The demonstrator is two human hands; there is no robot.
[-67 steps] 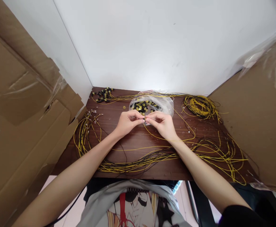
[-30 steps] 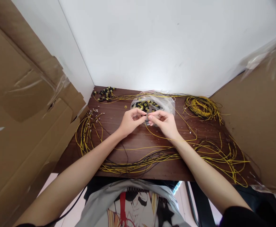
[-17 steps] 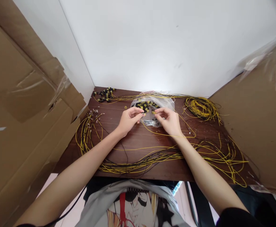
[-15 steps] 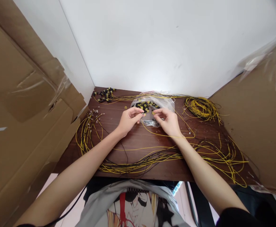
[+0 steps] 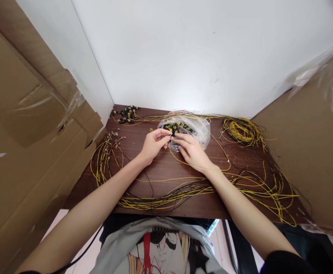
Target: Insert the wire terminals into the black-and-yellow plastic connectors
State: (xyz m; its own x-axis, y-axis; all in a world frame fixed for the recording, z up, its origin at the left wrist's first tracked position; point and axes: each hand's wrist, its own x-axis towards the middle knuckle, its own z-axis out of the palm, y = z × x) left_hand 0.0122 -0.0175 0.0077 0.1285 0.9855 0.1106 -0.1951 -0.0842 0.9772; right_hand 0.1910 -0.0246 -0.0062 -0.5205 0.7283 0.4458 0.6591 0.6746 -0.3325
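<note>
My left hand point(image 5: 155, 142) is closed in a pinch. Between its thumb and forefinger sits the end of a yellow wire point(image 5: 180, 159), which loops down and off to the right under my right forearm. A small dark piece shows at the fingertips, too small to make out. My right hand point(image 5: 193, 152) is palm down with its fingers stretched toward the left fingertips, close to them; nothing shows in it. Just behind both hands, a clear plastic bag point(image 5: 202, 131) lies with black and yellow connectors point(image 5: 170, 127) at its opening.
Connectors on wires point(image 5: 128, 114) lie at the back left, and a wire coil point(image 5: 242, 131) at the back right. A long yellow-and-black wire bundle point(image 5: 160, 201) crosses the front of the brown table point(image 5: 166, 186). Cardboard point(image 5: 26, 125) point(image 5: 311, 152) stands on both sides.
My right hand has moved left toward the left fingertips. Its pinch has loosened, and the small yellow piece at its fingertips no longer shows there. My left hand has hardly moved.
</note>
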